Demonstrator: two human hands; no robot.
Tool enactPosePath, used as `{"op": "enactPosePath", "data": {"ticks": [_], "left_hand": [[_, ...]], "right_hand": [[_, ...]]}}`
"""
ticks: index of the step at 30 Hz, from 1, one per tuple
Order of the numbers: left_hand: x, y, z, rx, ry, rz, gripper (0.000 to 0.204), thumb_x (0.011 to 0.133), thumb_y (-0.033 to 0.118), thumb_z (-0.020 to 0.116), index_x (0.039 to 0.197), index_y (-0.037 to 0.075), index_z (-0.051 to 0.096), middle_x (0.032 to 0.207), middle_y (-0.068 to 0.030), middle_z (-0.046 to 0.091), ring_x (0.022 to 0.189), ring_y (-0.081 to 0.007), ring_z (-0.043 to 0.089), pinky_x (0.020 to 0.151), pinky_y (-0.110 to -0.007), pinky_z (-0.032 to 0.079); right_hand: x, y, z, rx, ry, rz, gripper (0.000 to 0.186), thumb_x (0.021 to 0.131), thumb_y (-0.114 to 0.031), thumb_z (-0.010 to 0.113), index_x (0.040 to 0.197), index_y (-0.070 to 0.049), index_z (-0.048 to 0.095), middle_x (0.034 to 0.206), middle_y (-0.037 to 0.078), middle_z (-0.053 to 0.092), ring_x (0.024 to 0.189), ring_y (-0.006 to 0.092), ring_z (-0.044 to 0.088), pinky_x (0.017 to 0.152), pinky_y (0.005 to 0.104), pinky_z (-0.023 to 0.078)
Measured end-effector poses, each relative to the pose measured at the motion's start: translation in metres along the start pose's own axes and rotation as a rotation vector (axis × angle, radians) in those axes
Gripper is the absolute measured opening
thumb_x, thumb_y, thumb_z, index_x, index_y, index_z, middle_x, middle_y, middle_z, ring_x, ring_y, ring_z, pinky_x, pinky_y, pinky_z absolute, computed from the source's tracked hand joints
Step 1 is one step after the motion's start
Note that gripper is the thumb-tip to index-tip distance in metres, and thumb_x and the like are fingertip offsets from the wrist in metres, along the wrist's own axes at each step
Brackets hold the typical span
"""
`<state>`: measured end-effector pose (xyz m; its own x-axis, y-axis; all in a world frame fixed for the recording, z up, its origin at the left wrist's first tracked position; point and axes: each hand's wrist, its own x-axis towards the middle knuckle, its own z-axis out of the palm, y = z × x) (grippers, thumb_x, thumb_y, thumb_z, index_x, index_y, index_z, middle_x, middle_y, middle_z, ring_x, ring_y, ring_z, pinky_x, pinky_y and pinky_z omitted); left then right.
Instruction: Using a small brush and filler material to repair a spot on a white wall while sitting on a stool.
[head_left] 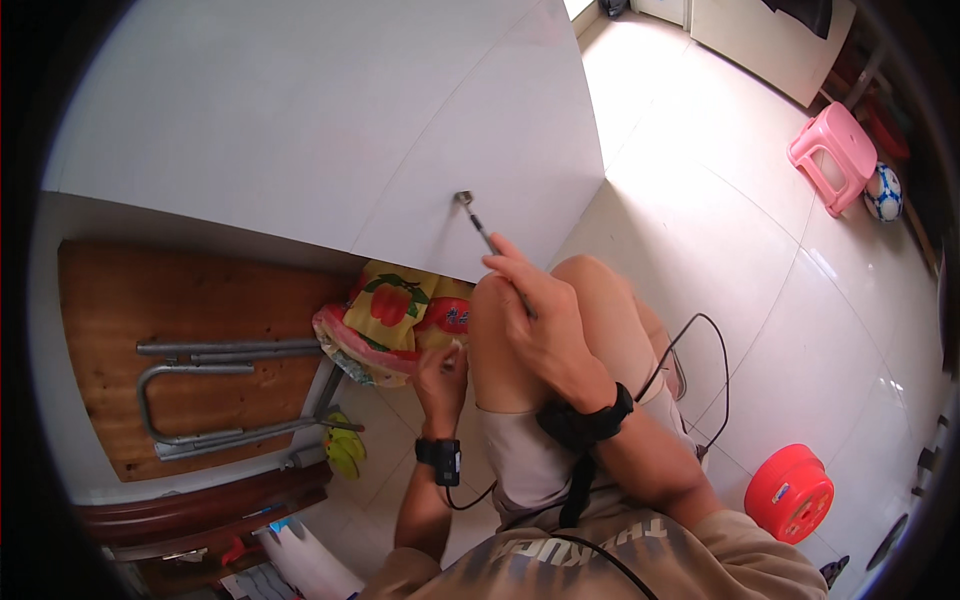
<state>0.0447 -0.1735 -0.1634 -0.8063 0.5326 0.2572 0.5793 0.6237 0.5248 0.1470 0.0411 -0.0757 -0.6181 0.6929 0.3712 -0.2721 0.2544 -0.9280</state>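
Observation:
My right hand is closed around a slim dark-handled tool with a small shiny metal head. I cannot tell its exact kind. Its head is at the face of a large white panel, above my knees; whether it touches is unclear. Lower and to the left, my left hand is closed beside my left knee, its fingertips pinched together. Something small and pale shows at the fingertips, too small to name. Right behind this hand lie yellow and red printed bags.
A folding wooden table with grey metal legs leans at the left, near green slippers. On the tiled floor to the right are a pink stool, a blue-and-white ball and a red stool. Black cables run from my wrists.

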Motion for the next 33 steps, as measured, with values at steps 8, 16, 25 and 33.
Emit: {"op": "enactPosePath", "data": {"ticks": [8,16,25,33], "left_hand": [[-0.064,-0.034,0.014,-0.226,0.106,-0.350,0.015,0.085,0.006,0.081,0.097,-0.002,0.076,0.085,-0.0098,0.073,0.071,-0.0171,0.069,0.065,-0.029,0.056],[-0.032,-0.019,0.009,-0.311,0.211,-0.419,0.015,0.089,0.009,0.080,0.098,-0.003,0.076,0.089,-0.0074,0.074,0.072,-0.0105,0.065,0.065,-0.025,0.054],[-0.037,0.002,0.010,-0.318,0.116,-0.341,0.016,0.088,0.005,0.080,0.101,-0.003,0.075,0.089,-0.0030,0.071,0.074,-0.0073,0.063,0.065,-0.022,0.051],[-0.045,0.013,0.002,-0.529,0.210,-0.482,0.013,0.092,0.001,0.076,0.103,-0.006,0.073,0.088,-0.0038,0.070,0.077,-0.0105,0.066,0.068,-0.023,0.053]], "right_hand": [[0.015,0.001,-0.002,-0.059,0.014,0.118,0.037,0.086,0.012,0.062,0.120,-0.003,0.068,0.140,0.020,0.064,0.099,0.0345,0.073,0.081,0.0345,0.059],[-0.003,-0.012,0.011,-0.084,0.021,-0.068,0.034,0.078,0.006,0.067,0.111,-0.003,0.068,0.135,0.025,0.064,0.084,0.0371,0.071,0.073,0.0412,0.058],[0.003,-0.014,0.017,-0.196,0.040,-0.353,0.024,0.086,0.005,0.065,0.108,-0.004,0.069,0.131,0.026,0.066,0.081,0.0359,0.070,0.068,0.0409,0.056],[0.008,-0.031,0.021,-0.116,-0.015,-0.305,0.030,0.077,0.008,0.065,0.104,-0.004,0.068,0.128,0.022,0.069,0.078,0.0349,0.068,0.072,0.0427,0.055]]}}
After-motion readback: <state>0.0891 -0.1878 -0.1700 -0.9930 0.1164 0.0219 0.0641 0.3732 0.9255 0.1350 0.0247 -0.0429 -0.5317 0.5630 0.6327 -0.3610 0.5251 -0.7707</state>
